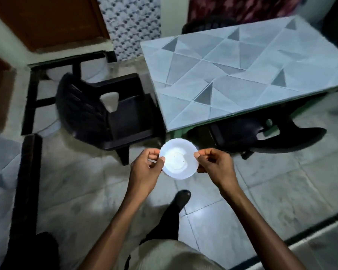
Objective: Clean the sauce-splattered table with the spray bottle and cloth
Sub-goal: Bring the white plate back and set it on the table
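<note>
I hold a small white plate [179, 158] level in front of me, above the floor. My left hand [145, 166] pinches its left rim between thumb and fingers. My right hand [213, 164] pinches the right rim the same way. The table [242, 71], covered in a pale grey sheet with a triangle pattern, stands ahead to the right, and its near corner is just beyond the plate. No spray bottle or cloth is in view, and I see no sauce marks on the tabletop.
A black plastic chair [109, 112] stands left of the table. Another dark chair [261, 137] is tucked under the table's near edge. A black frame [33, 98] lies on the tiled floor at the left. My foot [180, 199] is below the plate.
</note>
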Available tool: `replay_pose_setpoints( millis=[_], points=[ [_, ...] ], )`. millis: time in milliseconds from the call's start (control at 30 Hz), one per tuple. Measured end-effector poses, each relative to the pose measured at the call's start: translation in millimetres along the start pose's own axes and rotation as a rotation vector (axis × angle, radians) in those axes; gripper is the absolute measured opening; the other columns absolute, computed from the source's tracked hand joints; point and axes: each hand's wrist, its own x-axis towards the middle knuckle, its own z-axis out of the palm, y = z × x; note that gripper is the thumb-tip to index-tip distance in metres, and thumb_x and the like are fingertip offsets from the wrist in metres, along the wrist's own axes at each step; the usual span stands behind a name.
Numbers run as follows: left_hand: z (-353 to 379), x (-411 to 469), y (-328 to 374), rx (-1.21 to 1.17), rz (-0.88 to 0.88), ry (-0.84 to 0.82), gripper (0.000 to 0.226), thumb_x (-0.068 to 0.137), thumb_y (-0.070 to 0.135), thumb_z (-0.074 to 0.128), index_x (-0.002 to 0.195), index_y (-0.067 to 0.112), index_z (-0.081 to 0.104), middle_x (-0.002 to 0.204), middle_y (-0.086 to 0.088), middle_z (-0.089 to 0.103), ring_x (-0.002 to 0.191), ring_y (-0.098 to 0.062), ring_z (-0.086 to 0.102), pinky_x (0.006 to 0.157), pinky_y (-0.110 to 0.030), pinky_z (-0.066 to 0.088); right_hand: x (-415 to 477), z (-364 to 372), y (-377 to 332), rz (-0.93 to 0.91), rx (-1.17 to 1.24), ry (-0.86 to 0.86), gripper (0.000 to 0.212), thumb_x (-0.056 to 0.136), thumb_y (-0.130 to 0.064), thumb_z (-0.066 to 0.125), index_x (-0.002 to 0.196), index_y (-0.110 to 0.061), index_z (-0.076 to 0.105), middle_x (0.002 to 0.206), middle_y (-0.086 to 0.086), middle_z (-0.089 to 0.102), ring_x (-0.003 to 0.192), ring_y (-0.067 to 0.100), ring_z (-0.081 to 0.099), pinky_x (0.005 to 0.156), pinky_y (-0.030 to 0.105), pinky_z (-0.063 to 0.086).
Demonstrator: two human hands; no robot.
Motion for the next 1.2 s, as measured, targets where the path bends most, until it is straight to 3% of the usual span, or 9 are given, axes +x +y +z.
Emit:
replay_pose_setpoints(
  millis=[200, 300, 367, 467, 567, 700, 900, 1100, 1200],
  points=[
    [107.9, 73.5, 53.4, 0.074, 0.084, -0.182, 0.012, 0.079, 0.037, 0.069, 0.091, 0.036, 0.066, 0.082, 0.013, 0.070, 0.073, -0.015, 0.067, 0.074, -0.046, 0.059, 74.9, -85.1, -1.6, 0.127, 0.056, 0.173, 0.012, 0.084, -0.015, 0.081, 0.085, -0.005, 0.073, 0.068, 0.006, 0.072, 0.063, 0.020, 0.073, 0.072, 0.047, 0.064],
    [166.0, 95.6, 86.5, 0.132, 0.144, -0.266, 0.014, 0.084, 0.022, 0.072, 0.092, 0.032, 0.065, 0.083, 0.010, 0.069, 0.070, -0.006, 0.065, 0.072, -0.032, 0.059, 99.8, -136.0, -4.3, 0.183, 0.112, 0.274, 0.009, 0.082, -0.011, 0.082, 0.081, -0.007, 0.074, 0.072, 0.010, 0.075, 0.070, 0.030, 0.075, 0.071, 0.048, 0.063],
    [207.5, 107.4, 109.4, 0.171, 0.188, -0.315, 0.015, 0.084, 0.016, 0.073, 0.095, 0.024, 0.067, 0.085, 0.006, 0.069, 0.070, -0.002, 0.064, 0.069, -0.023, 0.056, 117.6, -174.1, -4.2, 0.196, 0.170, 0.336, 0.007, 0.080, -0.010, 0.083, 0.079, -0.008, 0.076, 0.073, 0.008, 0.076, 0.071, 0.028, 0.075, 0.070, 0.041, 0.064],
    [272.4, 119.9, 135.8, 0.214, 0.210, -0.378, 0.017, 0.083, 0.015, 0.074, 0.099, 0.019, 0.068, 0.085, 0.005, 0.069, 0.072, -0.010, 0.066, 0.073, -0.030, 0.058, 143.0, -231.5, 2.8, 0.204, 0.224, 0.413, 0.007, 0.078, -0.010, 0.084, 0.080, -0.009, 0.077, 0.076, 0.010, 0.076, 0.074, 0.032, 0.075, 0.071, 0.040, 0.064],
    [346.9, 124.6, 157.2, 0.248, 0.242, -0.419, 0.016, 0.082, 0.018, 0.075, 0.094, 0.026, 0.068, 0.084, 0.008, 0.071, 0.072, -0.014, 0.068, 0.076, -0.039, 0.059, 165.0, -297.9, 13.7, 0.205, 0.256, 0.474, 0.008, 0.078, -0.008, 0.084, 0.082, -0.006, 0.077, 0.078, 0.015, 0.075, 0.072, 0.031, 0.073, 0.069, 0.037, 0.064],
    [441.0, 113.1, 189.7, 0.265, 0.226, -0.441, 0.016, 0.081, 0.021, 0.073, 0.079, 0.033, 0.063, 0.078, 0.012, 0.070, 0.074, -0.016, 0.070, 0.079, -0.040, 0.058, 191.0, -391.2, 24.9, 0.185, 0.210, 0.488, 0.010, 0.078, -0.008, 0.085, 0.081, -0.004, 0.076, 0.063, 0.002, 0.069, 0.060, 0.020, 0.066, 0.069, 0.038, 0.064],
    [576.9, 73.6, 230.2, 0.103, 0.139, -0.416, 0.010, 0.082, 0.024, 0.072, 0.083, 0.033, 0.068, 0.076, 0.008, 0.072, 0.071, -0.017, 0.072, 0.078, -0.047, 0.059, 229.3, -541.0, 40.6, 0.140, 0.130, 0.440, 0.009, 0.080, -0.006, 0.082, 0.078, -0.008, 0.073, 0.049, -0.012, 0.059, 0.050, 0.007, 0.060, 0.070, 0.039, 0.064],
    [667.7, 59.3, 280.1, 0.071, 0.164, -0.329, 0.018, 0.083, 0.017, 0.073, 0.085, 0.033, 0.066, 0.081, 0.009, 0.072, 0.076, -0.013, 0.071, 0.077, -0.044, 0.060, 278.2, -643.4, 36.2, 0.093, 0.098, 0.360, 0.009, 0.081, -0.006, 0.081, 0.078, -0.010, 0.073, 0.050, -0.012, 0.060, 0.051, 0.004, 0.061, 0.066, 0.030, 0.062],
    [703.8, 72.8, 296.4, 0.059, 0.153, -0.288, 0.018, 0.083, 0.016, 0.072, 0.085, 0.033, 0.066, 0.077, 0.015, 0.071, 0.074, -0.009, 0.070, 0.078, -0.046, 0.059, 313.6, -676.2, 29.9, 0.078, 0.089, 0.305, 0.007, 0.080, -0.006, 0.081, 0.081, -0.008, 0.074, 0.057, -0.006, 0.065, 0.058, 0.011, 0.065, 0.066, 0.030, 0.062]
  ],
)
